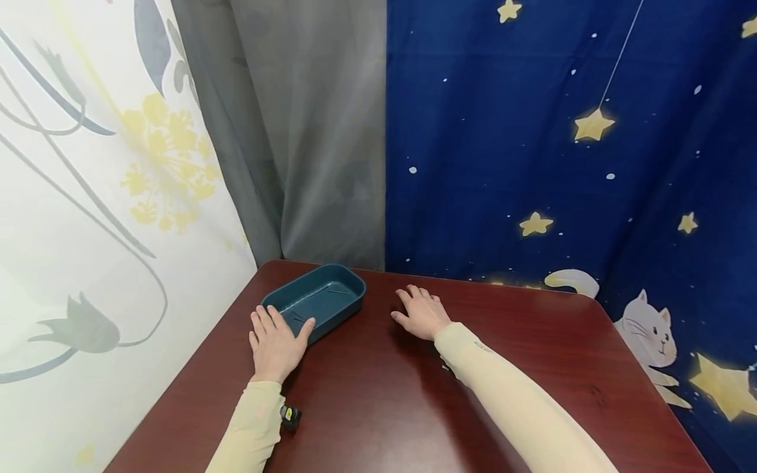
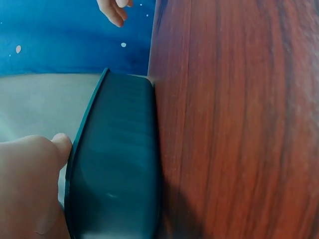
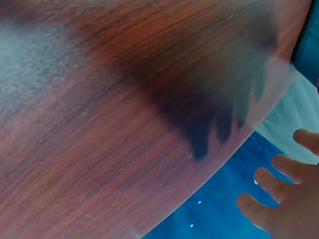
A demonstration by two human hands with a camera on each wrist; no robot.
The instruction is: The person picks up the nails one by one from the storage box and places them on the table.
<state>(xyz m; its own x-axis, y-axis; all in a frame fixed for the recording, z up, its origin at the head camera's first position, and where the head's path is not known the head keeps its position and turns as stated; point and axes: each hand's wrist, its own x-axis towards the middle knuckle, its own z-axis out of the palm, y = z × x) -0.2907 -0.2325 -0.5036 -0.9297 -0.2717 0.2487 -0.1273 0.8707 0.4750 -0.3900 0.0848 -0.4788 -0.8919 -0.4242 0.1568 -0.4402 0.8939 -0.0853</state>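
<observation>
A dark teal oblong plastic tray point(image 1: 331, 313) with rounded corners stands at the far left of the table. Inside it are a few thin dark lines, too small to identify. My left hand point(image 1: 276, 345) lies at the tray's near-left end with fingers extended and thumb spread over the rim. In the left wrist view, the thumb point(image 2: 61, 147) is at the rim of the tray point(image 2: 117, 164); whether it presses there I cannot tell. To the right of the tray, my right hand point(image 1: 422, 313) hovers over the table, holding nothing, fingers spread point(image 3: 291, 169).
The reddish-brown wooden table point(image 1: 378, 407) has its back edge by a grey curtain point(image 1: 331, 131) and a blue star-patterned curtain point(image 1: 503, 151). White patterned fabric point(image 1: 195, 263) hangs along the left side. A small dark device point(image 1: 290, 417) sits at my left wrist.
</observation>
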